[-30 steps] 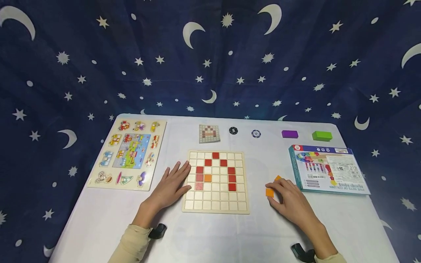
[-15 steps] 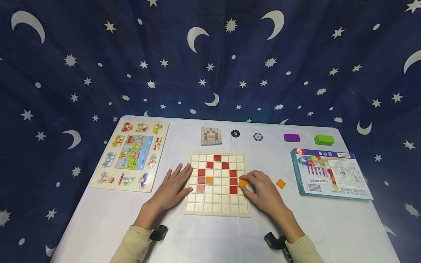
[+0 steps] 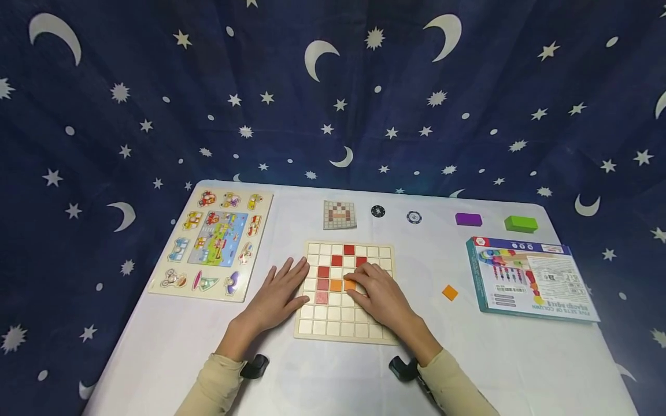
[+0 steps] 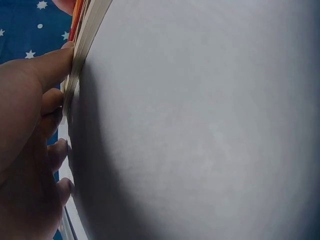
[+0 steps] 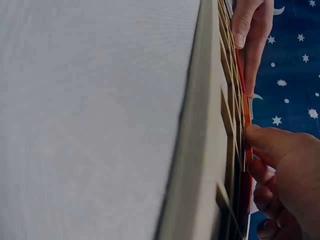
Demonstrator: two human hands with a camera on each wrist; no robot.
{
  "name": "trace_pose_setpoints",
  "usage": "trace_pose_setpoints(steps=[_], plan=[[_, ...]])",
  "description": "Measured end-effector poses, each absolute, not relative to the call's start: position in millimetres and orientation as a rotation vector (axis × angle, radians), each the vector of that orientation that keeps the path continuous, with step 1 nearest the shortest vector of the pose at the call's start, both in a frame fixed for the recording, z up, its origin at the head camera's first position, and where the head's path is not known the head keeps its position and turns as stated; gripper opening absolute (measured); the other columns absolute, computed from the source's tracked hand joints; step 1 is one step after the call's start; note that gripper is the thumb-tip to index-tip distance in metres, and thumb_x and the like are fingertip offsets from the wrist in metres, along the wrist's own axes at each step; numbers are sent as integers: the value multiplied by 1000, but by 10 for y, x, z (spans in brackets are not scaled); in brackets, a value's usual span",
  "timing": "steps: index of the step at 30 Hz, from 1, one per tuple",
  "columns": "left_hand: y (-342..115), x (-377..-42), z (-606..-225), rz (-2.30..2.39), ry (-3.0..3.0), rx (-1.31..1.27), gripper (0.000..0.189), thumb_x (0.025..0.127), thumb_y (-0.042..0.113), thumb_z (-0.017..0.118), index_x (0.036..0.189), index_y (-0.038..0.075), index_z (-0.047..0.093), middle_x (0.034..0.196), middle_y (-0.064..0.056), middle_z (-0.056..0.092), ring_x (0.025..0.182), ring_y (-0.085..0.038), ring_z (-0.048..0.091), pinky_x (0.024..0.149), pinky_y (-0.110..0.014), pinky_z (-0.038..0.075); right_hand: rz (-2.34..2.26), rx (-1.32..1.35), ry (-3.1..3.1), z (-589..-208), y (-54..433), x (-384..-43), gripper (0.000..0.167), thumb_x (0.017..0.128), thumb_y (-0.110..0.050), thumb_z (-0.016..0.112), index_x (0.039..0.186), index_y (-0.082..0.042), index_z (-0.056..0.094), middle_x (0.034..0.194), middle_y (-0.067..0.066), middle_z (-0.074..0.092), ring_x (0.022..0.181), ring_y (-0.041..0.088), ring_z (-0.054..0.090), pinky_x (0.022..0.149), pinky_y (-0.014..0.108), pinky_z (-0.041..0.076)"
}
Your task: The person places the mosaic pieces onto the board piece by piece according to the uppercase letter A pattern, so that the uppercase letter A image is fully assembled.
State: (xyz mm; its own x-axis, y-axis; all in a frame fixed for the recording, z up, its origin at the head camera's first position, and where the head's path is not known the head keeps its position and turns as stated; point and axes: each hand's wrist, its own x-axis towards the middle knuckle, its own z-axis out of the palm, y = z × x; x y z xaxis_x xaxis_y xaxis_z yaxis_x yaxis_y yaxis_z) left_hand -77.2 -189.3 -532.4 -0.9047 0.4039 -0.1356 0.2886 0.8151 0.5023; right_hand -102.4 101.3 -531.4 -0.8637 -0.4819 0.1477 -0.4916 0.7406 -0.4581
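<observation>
A pale wooden grid board (image 3: 333,329) lies flat at the middle of the table, with several red tiles (image 3: 323,271) in its cells. Two orange tiles sit side by side on it: one orange tile (image 3: 335,285) lies bare, and my right hand (image 3: 382,297) pinches the other orange tile (image 3: 350,285) between thumb and fingers at its cell. That hand hides the board's right-hand red tiles. My left hand (image 3: 276,294) rests with fingers extended against the board's left edge. In the left wrist view, the thumb (image 4: 52,67) touches the board's rim.
A loose orange tile (image 3: 450,293) lies right of the board. Further right is a bead box (image 3: 536,280), with a purple block (image 3: 469,219) and green block (image 3: 521,224) behind. A pattern card (image 3: 340,215) and two chips stand behind the board; a picture puzzle (image 3: 213,242) lies left.
My right hand has carried an orange tile leftward from the table onto the board, next to the first orange tile. The left hand stays at the board's edge. The head view has shifted slightly.
</observation>
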Motion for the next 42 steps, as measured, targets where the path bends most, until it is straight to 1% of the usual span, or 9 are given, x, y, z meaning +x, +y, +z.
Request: trace_pose_setpoints(steps=[5, 8, 14, 18, 25, 29, 32, 38, 42], plan=[[-1891, -790, -5318, 707, 2767, 536, 76, 108, 39, 61, 170, 11, 28, 179, -7, 23, 169, -37, 13, 135, -68, 10, 807, 771, -2885, -5294, 1060, -1015, 33, 96, -30, 82, 127, -20, 79, 116, -1, 70, 105, 17, 62, 90, 39, 55], [-1883, -795, -5320, 710, 2760, 538, 76, 108, 39, 60, 170, 11, 27, 180, -7, 23, 169, -37, 13, 135, -68, 9, 834, 686, -2875, -5276, 1217, -1009, 33, 96, -27, 81, 127, -19, 79, 117, 0, 70, 104, 18, 61, 89, 40, 53], [-1894, -772, -5318, 710, 2754, 533, 76, 108, 39, 60, 170, 11, 27, 180, -7, 22, 169, -38, 12, 134, -68, 9, 760, 388, -2863, -5242, 1801, -924, 31, 94, -18, 81, 124, -9, 78, 119, 10, 72, 108, 29, 63, 88, 49, 51], [-1920, -763, -5315, 717, 2776, 542, 75, 108, 38, 61, 169, 10, 29, 179, -7, 24, 168, -38, 14, 134, -69, 10, 597, 189, -2874, -5199, 2166, -824, 36, 90, -17, 83, 122, -2, 77, 119, 21, 72, 107, 39, 64, 84, 54, 50], [-1940, -779, -5333, 732, 2785, 536, 76, 107, 38, 62, 169, 10, 29, 179, -7, 24, 168, -38, 14, 134, -68, 10, 381, 95, -2999, -5132, 2418, -740, 39, 88, -18, 84, 119, 4, 77, 114, 29, 73, 102, 47, 68, 82, 57, 55], [-1935, -780, -5348, 726, 2775, 533, 76, 108, 39, 61, 170, 10, 27, 179, -7, 23, 169, -38, 13, 134, -68, 10, 466, 117, -3009, -5139, 2398, -765, 36, 89, -15, 84, 119, 2, 78, 113, 27, 74, 100, 45, 71, 84, 59, 58], [-1929, -785, -5346, 728, 2771, 531, 77, 108, 39, 61, 170, 10, 27, 179, -7, 23, 169, -38, 13, 134, -68, 9, 577, 195, -3000, -5146, 2279, -809, 34, 89, -15, 85, 120, -2, 79, 112, 20, 76, 99, 38, 71, 85, 55, 59], [-1925, -799, -5328, 735, 2778, 535, 76, 107, 38, 62, 170, 10, 28, 179, -7, 24, 168, -38, 14, 134, -68, 10, 697, 419, -2995, -5122, 1741, -935, 35, 87, -16, 87, 120, -9, 80, 110, 6, 76, 91, 19, 61, 78, 38, 51], [-1916, -805, -5326, 725, 2771, 530, 76, 107, 38, 62, 170, 10, 28, 179, -7, 23, 169, -37, 13, 134, -68, 10, 721, 601, -2986, -5127, 1389, -1007, 34, 89, -19, 86, 122, -13, 80, 113, 1, 76, 97, 18, 64, 85, 39, 56]])
